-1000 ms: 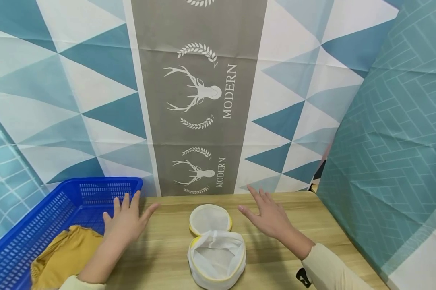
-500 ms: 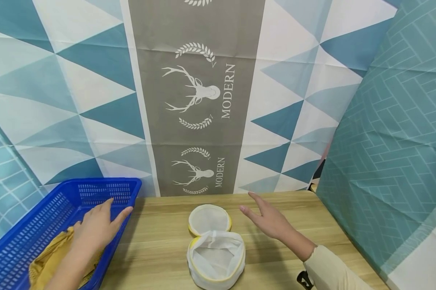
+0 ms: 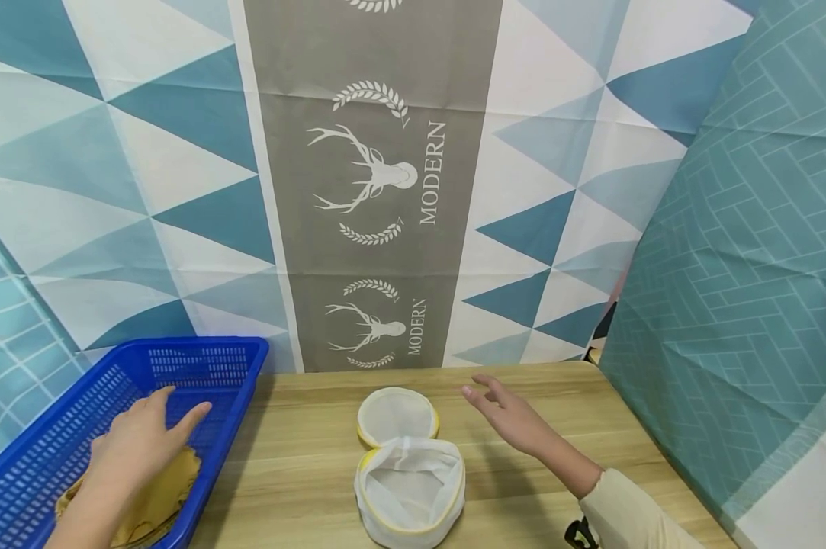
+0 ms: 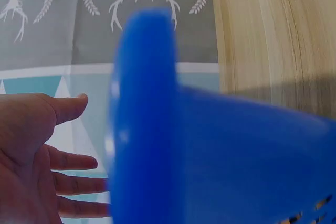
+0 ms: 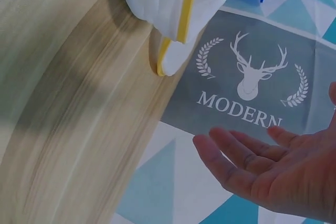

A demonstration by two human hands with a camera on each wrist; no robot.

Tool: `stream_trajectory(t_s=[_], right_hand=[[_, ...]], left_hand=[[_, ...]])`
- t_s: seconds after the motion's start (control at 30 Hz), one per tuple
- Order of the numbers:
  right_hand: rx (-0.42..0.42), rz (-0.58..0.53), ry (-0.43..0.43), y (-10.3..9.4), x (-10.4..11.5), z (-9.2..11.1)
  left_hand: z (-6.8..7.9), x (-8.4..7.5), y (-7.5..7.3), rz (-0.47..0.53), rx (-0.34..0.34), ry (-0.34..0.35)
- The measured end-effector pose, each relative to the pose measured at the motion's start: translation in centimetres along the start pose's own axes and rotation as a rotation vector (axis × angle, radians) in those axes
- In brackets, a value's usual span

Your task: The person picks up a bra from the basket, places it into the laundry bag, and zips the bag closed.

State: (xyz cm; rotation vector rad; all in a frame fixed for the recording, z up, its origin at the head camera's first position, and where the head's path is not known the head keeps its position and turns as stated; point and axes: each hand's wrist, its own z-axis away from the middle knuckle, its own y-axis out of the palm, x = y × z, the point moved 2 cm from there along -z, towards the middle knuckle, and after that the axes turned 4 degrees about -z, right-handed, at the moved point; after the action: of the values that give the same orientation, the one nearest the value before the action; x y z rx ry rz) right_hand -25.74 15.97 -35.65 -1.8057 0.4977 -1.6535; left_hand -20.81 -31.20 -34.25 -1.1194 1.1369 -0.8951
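My left hand hovers over a blue plastic basket, above the mustard-yellow cloth lying inside it. Its thumb is spread from the fingers, and nothing is held. In the left wrist view the basket's blurred rim stands in front of the fingers. Over the right part of the table, my right hand is relaxed, its palm bare in the right wrist view. To its left sits a white mesh laundry bag with yellow trim, its round lid folded back flat on the table.
The wooden table ends at a wall covering printed with deer heads and triangles. A teal patterned cloth hangs along the right side. A black strap piece shows beside the right sleeve.
My left hand has moved left and down, from beside the basket's inner edge to over the yellow cloth. The right hand's fingers have drawn together slightly. The mesh bag stays put.
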Motion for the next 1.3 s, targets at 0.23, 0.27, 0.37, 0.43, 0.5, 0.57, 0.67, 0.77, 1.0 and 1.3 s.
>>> stream_trajectory(t_s=[0.23,0.27,0.37,0.43,0.5,0.57,0.67,0.77,1.0,1.3], right_hand=[[0.002,-0.012,0.022,0.1,-0.4,0.0],[0.004,-0.017,0.024,0.2,-0.5,0.0],[0.009,-0.03,0.026,0.3,-0.6,0.0],[0.01,-0.033,0.027,0.4,-0.7,0.0],[0.01,-0.045,0.034,0.5,-0.8,0.0],[0.017,-0.075,0.046,0.6,-0.9,0.0],[0.035,-0.128,0.075,0.8,-1.2,0.0],[0.056,-0.17,0.098,1.1,-1.4,0.1],[0.081,-0.203,0.127,1.6,-2.0,0.3],[0.111,-0.214,0.145,2.2,-2.8,0.8]], left_hand=[[-0.3,2.0,0.4,0.001,0.024,-0.04],[-0.3,2.3,0.4,0.001,0.023,-0.043],[-0.3,3.2,0.5,0.011,0.027,-0.052],[-0.4,3.7,0.6,0.019,0.032,-0.055],[-0.4,4.2,0.7,0.023,0.039,-0.062],[-0.4,4.6,0.8,0.026,0.051,-0.065],[-0.4,5.1,0.9,0.022,0.064,-0.065],[-0.3,5.4,1.0,0.023,0.067,-0.052],[-0.5,6.4,1.6,0.008,0.078,-0.057],[-0.9,8.1,2.6,0.016,0.09,-0.086]])
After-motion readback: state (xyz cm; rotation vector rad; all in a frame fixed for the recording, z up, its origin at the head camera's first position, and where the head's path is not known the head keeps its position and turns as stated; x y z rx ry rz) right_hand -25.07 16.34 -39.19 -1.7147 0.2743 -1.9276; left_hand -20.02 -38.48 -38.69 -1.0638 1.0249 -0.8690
